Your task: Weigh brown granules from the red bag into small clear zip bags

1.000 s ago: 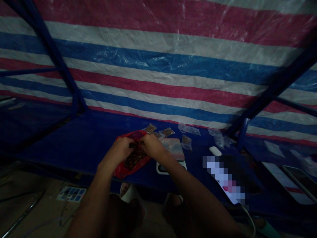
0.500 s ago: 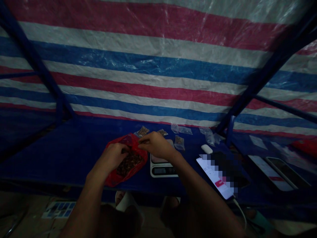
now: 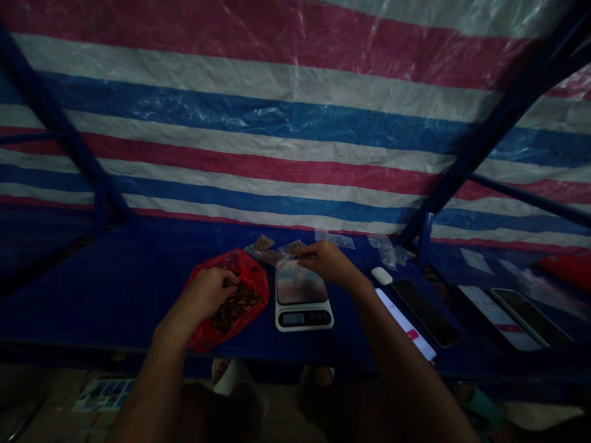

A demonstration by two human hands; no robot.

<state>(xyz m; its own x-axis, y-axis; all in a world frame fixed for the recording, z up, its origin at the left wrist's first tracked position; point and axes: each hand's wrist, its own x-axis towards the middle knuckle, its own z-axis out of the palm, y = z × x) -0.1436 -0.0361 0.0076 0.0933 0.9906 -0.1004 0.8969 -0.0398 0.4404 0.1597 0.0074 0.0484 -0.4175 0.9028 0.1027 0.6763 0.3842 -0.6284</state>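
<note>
A red plastic bag [image 3: 259, 271] lies open on the blue table, with small brown dried pieces [image 3: 240, 306] inside. My left hand [image 3: 213, 292] is over the bag's mouth, its fingers curled closed above the pieces; what they hold is hidden. To the right of the bag stands a white kitchen scale [image 3: 301, 289] with a shiny plate and a small display. At the plate's far right corner, my right hand [image 3: 325, 261] has its fingertips pinched together. Anything between them is too dark and small to name. Small filled clear bags [image 3: 262, 243] lie behind the scale.
Clear plastic bags [image 3: 385, 249] lie along the back of the table [image 3: 115, 289]. On the right are a white case [image 3: 381, 275], a lit phone [image 3: 401, 320], a dark phone [image 3: 427, 314] and more phones. Blue metal posts [image 3: 462, 160] slant up before a striped tarp [image 3: 277, 117].
My right hand has moved right, from the bag's edge to the scale's far corner, uncovering the plate. My left hand stays at the bag. The view has shifted slightly.
</note>
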